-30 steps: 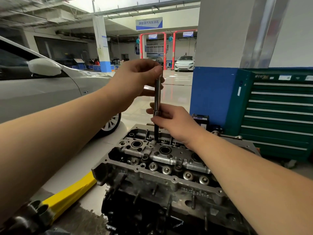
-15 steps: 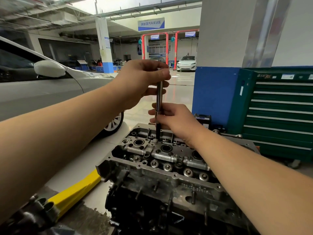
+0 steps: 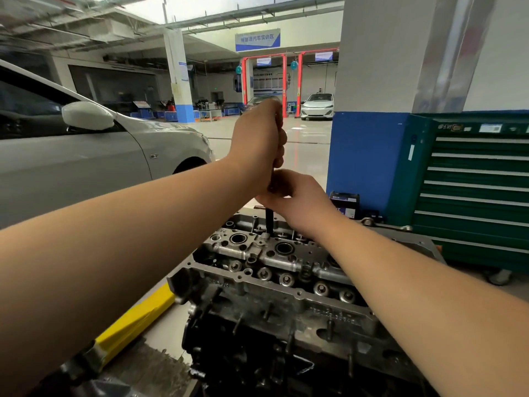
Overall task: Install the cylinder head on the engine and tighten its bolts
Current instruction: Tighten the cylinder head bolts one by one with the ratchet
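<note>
We see both hands on one upright tool (image 3: 269, 222) at frame centre. Left hand (image 3: 259, 138) is fisted round its top end, fingers curled tight; right hand (image 3: 297, 200) sits just below, touching the left, fingers wrapped round the shaft lower down. Both grips closed on the tool. Only a short dark bit of shaft shows under the right hand, dropping straight into the far edge of the cylinder head (image 3: 274, 262).

The head sits on the engine block (image 3: 272, 353), lower centre of frame, w/ round bores and valve hardware facing up. Can't tell what the tip engages; it's hidden in the casting.

Yellow wedge-shaped piece (image 3: 134, 319) lower left. Silver car (image 3: 86, 156) at left, green tool cabinet (image 3: 472, 190) at right, blue-and-white pillar (image 3: 369, 150) behind the hands. White car (image 3: 317, 106) far back, upper centre.
</note>
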Motion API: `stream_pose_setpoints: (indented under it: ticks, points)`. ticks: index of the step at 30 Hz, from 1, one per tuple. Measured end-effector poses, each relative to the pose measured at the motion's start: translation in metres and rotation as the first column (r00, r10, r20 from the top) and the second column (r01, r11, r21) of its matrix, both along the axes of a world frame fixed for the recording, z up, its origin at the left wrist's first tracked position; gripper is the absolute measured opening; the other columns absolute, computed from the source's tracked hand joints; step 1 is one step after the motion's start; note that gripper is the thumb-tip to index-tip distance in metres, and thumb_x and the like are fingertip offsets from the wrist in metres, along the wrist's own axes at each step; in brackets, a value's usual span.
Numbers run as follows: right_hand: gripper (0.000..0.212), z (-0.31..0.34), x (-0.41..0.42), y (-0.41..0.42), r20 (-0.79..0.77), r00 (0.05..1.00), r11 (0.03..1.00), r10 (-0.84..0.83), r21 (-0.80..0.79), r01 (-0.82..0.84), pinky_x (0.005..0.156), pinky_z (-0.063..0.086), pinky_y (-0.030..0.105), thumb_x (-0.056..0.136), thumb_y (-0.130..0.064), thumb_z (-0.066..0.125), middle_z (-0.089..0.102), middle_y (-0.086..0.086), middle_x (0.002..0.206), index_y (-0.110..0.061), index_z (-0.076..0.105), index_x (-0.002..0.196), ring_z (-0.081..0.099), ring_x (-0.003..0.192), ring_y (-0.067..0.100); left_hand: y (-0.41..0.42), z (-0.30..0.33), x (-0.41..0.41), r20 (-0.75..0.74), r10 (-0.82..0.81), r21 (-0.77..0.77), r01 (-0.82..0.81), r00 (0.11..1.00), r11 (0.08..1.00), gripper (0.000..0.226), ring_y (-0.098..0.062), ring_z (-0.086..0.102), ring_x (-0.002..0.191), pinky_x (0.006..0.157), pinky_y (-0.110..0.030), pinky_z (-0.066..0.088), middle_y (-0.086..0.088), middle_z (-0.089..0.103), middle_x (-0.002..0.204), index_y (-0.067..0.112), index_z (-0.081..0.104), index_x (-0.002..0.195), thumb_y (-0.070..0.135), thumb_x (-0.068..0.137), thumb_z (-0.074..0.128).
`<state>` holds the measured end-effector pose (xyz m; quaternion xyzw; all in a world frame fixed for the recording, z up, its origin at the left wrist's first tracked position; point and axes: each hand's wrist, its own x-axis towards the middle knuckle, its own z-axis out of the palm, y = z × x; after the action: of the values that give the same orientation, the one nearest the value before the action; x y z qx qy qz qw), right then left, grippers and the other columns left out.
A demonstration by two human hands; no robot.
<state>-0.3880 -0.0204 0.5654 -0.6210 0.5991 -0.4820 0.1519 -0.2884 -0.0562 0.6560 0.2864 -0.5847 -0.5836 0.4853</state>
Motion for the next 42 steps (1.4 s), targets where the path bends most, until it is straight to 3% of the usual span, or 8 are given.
stream_pose_setpoints:
  ticks: [5,10,14,17,25,30,33,42]
  points:
    - [0.025,-0.003,-0.007,-0.002,0.125,0.98,0.983,0.156,0.082,-0.167,0.094,0.058,0.051,0.102,-0.001,0.058,0.078,0.002,0.11,-0.023,0.064,0.114,0.077,0.096,0.02,-0.023,0.011,0.012,0.07,-0.395,0.069,0.391,0.916,0.918,0.042,-0.016,0.008,0.054,0.06,-0.034,0.009,0.005,0.014,0.057,0.023,0.041,0.062,0.034,0.102,0.043]
    - [0.02,-0.004,-0.006,-0.006,0.119,0.99,0.994,0.074,0.073,-0.084,0.084,0.063,0.056,0.099,-0.002,0.065,0.08,0.0,0.098,-0.021,0.068,0.107,0.079,0.085,0.018,-0.008,-0.003,-0.002,-0.108,0.082,0.049,-0.077,0.991,0.996,0.028,-0.017,0.04,0.049,0.053,-0.027,0.038,0.0,0.049,0.054,0.013,0.057,0.083,0.036,0.098,0.064]
    - [0.021,-0.002,-0.003,-0.003,-0.027,0.999,0.999,0.04,0.035,-0.039,0.067,0.063,0.025,0.095,-0.004,0.064,0.077,-0.019,0.083,-0.023,0.071,0.099,0.074,0.073,0.0,0.003,-0.014,-0.012,-0.055,0.274,-0.129,-0.279,0.96,0.952,0.027,-0.02,0.047,0.067,0.067,-0.036,0.044,0.0,0.052,0.071,0.017,0.056,0.087,0.039,0.093,0.071]
    - [0.013,-0.001,-0.002,-0.003,-0.115,0.993,1.0,-0.019,0.011,0.02,0.07,0.061,0.031,0.089,-0.015,0.073,0.074,-0.021,0.076,-0.026,0.069,0.084,0.072,0.067,0.003,0.008,-0.008,-0.022,0.009,0.318,-0.156,-0.313,0.948,0.937,0.031,-0.025,0.038,0.065,0.065,-0.038,0.037,0.002,0.04,0.062,0.019,0.051,0.075,0.035,0.094,0.069]
    - [0.016,-0.004,-0.004,-0.007,0.029,0.994,0.993,0.106,0.041,-0.107,0.099,0.058,0.049,0.097,-0.006,0.067,0.078,-0.002,0.108,-0.018,0.068,0.107,0.076,0.097,0.014,-0.036,-0.001,0.016,0.056,-0.461,0.01,0.461,0.886,0.887,0.047,-0.014,0.013,0.051,0.056,-0.032,0.013,0.006,0.019,0.055,0.025,0.041,0.059,0.028,0.104,0.054]
    - [0.022,-0.001,-0.008,-0.008,0.102,0.992,0.995,0.076,0.056,-0.082,0.086,0.063,0.054,0.095,-0.001,0.069,0.08,0.002,0.097,-0.023,0.068,0.099,0.079,0.085,0.018,-0.018,-0.015,0.008,0.006,0.068,-0.161,-0.066,0.998,0.985,0.027,-0.019,0.056,0.07,0.068,-0.035,0.062,-0.005,0.057,0.082,0.008,0.064,0.102,0.029,0.093,0.08]
    - [0.019,0.001,-0.005,-0.005,0.022,1.0,0.998,0.022,0.051,-0.023,0.083,0.064,0.051,0.089,-0.008,0.078,0.079,-0.004,0.093,-0.022,0.073,0.102,0.078,0.086,0.015,-0.01,-0.027,0.007,-0.152,0.172,-0.187,-0.199,0.973,0.962,0.024,-0.017,0.063,0.061,0.067,-0.033,0.063,-0.001,0.066,0.066,0.008,0.069,0.083,0.026,0.09,0.084]
    - [0.022,0.004,-0.003,-0.001,-0.077,0.991,0.994,-0.111,0.005,0.112,0.078,0.061,0.044,0.076,-0.034,0.087,0.077,-0.007,0.083,-0.027,0.073,0.091,0.074,0.071,0.012,-0.005,-0.018,-0.015,0.02,0.135,-0.215,-0.127,0.991,0.968,0.034,-0.022,0.033,0.057,0.061,-0.038,0.035,-0.001,0.037,0.063,0.02,0.055,0.087,0.049,0.094,0.071]
